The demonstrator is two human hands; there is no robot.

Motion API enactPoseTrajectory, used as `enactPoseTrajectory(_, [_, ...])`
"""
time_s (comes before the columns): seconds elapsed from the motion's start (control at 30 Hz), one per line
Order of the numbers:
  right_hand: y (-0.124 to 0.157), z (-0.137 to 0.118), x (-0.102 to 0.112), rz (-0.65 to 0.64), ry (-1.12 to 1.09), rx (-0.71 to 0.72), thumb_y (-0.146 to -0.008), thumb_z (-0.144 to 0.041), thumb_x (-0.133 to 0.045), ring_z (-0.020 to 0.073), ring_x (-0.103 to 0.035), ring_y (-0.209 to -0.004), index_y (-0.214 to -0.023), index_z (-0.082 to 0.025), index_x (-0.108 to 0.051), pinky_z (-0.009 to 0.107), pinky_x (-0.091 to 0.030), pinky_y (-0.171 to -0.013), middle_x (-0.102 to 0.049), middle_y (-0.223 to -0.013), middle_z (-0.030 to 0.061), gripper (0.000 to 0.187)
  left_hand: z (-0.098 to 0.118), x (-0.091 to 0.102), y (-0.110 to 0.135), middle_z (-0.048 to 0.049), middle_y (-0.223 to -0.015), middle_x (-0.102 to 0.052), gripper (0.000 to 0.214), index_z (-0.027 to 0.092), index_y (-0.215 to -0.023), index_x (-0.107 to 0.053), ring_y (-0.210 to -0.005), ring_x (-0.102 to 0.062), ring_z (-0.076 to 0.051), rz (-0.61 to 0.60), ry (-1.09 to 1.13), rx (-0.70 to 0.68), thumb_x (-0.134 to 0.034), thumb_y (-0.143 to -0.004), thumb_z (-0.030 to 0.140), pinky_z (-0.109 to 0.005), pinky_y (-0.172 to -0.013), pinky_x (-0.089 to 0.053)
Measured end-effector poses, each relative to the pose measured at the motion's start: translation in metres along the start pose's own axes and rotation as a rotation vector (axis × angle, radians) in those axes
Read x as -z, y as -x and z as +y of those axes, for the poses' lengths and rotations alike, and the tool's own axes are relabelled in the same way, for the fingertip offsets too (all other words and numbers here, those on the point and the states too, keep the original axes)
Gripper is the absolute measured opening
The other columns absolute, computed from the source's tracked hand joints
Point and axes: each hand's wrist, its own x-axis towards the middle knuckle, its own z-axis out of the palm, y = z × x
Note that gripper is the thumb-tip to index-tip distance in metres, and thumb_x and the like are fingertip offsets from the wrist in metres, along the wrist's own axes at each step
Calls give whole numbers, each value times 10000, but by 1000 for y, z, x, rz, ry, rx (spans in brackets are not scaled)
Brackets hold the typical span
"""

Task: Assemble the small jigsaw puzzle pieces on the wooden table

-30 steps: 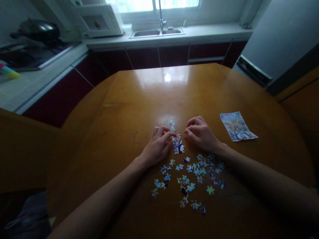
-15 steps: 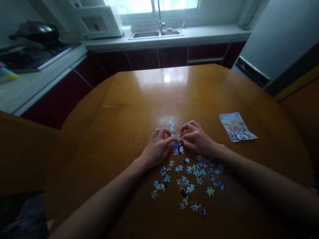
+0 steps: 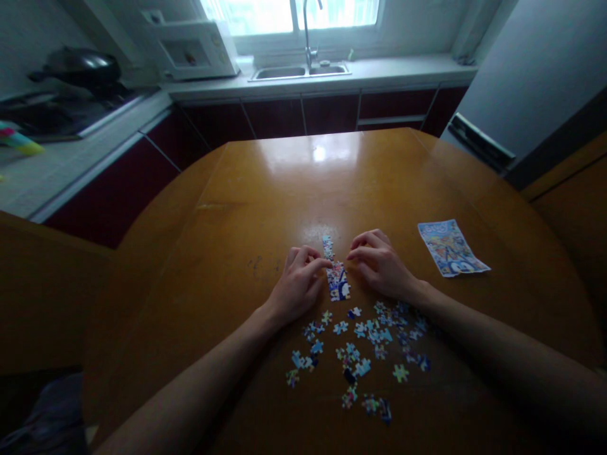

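Note:
A narrow strip of joined jigsaw pieces [image 3: 337,282] lies on the wooden table, wider at its near end and one piece wide at its far end. My left hand [image 3: 300,278] rests at the strip's left side, its index fingertip on the upper part of the wide section; the fingers are loosely bent and hold nothing visible. Just right of the strip, apart from it, my right hand [image 3: 379,262] hovers low with fingers curved and slightly apart, nothing visible in them. Several loose jigsaw pieces [image 3: 373,332] are scattered nearer to me, some partly overlapping.
A creased printed picture sheet [image 3: 450,248] lies on the right of the oval wooden table [image 3: 265,189]. Beyond the table stand a sink [image 3: 279,72], a white microwave [image 3: 194,50] and a stove with a dark pan [image 3: 83,66]. A fridge [image 3: 531,76] is at the right.
My right hand has drawn back a little to the right from the strip, baring its right edge. My left hand stays on the strip. The view has tilted slightly upward.

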Motion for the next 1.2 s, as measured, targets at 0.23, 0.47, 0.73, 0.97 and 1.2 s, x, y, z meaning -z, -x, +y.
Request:
enactPoseTrajectory(0.23, [1,1,-2,-57,36,41,-880,-150,-629,248,-515,-1026,-809,-250,-727,450,-418,-904,-646,-1017,53,157,0,0,0,-60,-1090,-534,338,226,-1082,-651,-1080,-438,-241,-9,-26,20,-533,-852,9,-434,-969,-454])
enactPoseTrajectory(0.47, [2,-1,-4,-111,65,39,-894,-135,-599,259,-504,-1068,-881,-259,-734,453,-402,-911,-647,-1068,62,184,-3,-2,0,-59,-1097,-532,359,212,-1068,-645,-1089,-436,-248,13,-76,124,-528,-813,-12,-453,-989,-436])
enactPoseTrajectory(0.73, [2,-2,-5,-156,126,49,-927,-145,-567,272,-487,-1097,-979,-265,-745,457,-390,-919,-636,-1115,82,221,2,1,0,-60,-1134,-516,363,293,-1165,-678,-1089,-426,-257,-61,-108,18,-572,-877,100,-471,-987,-434])
enactPoseTrajectory(0.97, [2,-3,-7,-177,146,36,-935,-138,-539,270,-483,-1089,-978,-298,-729,452,-403,-907,-636,-1097,65,252,6,2,1,-67,-1172,-504,378,306,-1206,-639,-1104,-419,-277,-117,-142,-8,-594,-869,142,-488,-982,-432])
enactPoseTrajectory(1.2, [0,1,-5,40,70,-45,-892,-78,-531,261,-505,-1069,-995,-234,-696,458,-413,-924,-642,-1078,80,250,1,1,-1,-63,-1114,-529,317,209,-1141,-550,-1074,-441,-240,62,-20,156,-473,-878,49,-438,-973,-431])
